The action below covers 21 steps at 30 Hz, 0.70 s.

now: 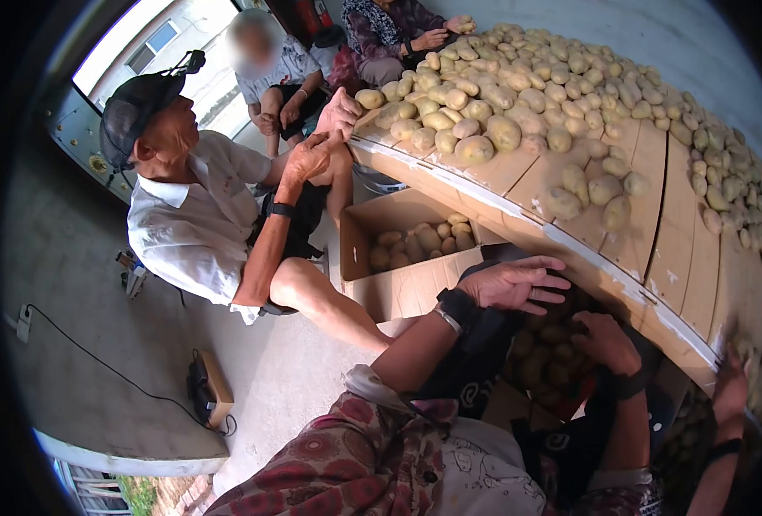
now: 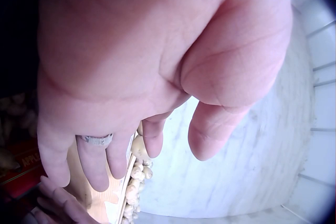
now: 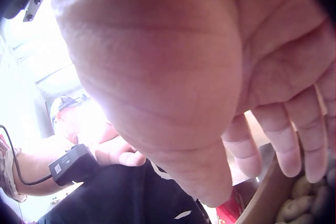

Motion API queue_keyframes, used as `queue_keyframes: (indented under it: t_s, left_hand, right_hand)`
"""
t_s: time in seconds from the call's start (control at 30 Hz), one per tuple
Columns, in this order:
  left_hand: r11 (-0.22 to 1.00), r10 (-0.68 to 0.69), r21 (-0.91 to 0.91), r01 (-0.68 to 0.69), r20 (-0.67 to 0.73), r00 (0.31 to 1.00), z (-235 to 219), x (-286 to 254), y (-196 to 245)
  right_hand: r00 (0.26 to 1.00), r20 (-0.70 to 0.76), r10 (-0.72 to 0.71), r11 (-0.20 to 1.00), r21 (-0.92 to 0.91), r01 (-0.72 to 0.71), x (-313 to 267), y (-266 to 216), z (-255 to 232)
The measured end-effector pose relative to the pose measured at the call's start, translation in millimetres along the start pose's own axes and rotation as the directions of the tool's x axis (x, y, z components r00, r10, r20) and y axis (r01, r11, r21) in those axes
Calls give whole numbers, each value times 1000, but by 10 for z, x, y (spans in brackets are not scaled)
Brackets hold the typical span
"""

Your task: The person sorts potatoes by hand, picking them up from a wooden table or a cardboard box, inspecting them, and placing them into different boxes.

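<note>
My left hand (image 1: 519, 284) hovers palm down with its fingers spread, holding nothing, just below the edge of the wooden table (image 1: 622, 267). In the left wrist view the left hand (image 2: 157, 77) shows a bare palm, relaxed fingers and a ring. My right hand (image 1: 605, 340) hangs with loosely curled fingers over a dark box of potatoes (image 1: 553, 361) under the table edge. The right wrist view shows the right hand (image 3: 184, 77) empty, with potatoes (image 3: 299, 208) below its fingers. A large heap of potatoes (image 1: 501, 129) covers the table top.
An open cardboard box (image 1: 398, 292) holding several potatoes stands on the floor left of my hands. A seated person in a white shirt (image 1: 192, 215) reaches to the table; two more people sit behind. Another hand (image 1: 729, 387) touches potatoes at the right. A cable and a black device (image 1: 205, 391) lie on the floor.
</note>
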<state>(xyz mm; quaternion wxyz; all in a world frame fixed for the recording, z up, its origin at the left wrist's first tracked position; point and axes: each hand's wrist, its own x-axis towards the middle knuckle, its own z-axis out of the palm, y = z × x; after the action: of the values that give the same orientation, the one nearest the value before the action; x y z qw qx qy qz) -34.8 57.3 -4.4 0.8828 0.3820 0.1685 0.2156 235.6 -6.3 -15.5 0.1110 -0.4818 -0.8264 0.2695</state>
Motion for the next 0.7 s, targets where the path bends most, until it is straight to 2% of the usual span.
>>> queue_keyframes:
  t_s: [0.4,0.7]
  left_hand:
    - [1000,-7,-7,7,1,1000,17,-4,24]
    - [1000,-4,-2,4,-16,1000,51,-25,26]
  right_hand:
    - [1000,17,15,1000,7,-16,15,-44,-29]
    - [999,-11,-49,998,27,49,3,14,19]
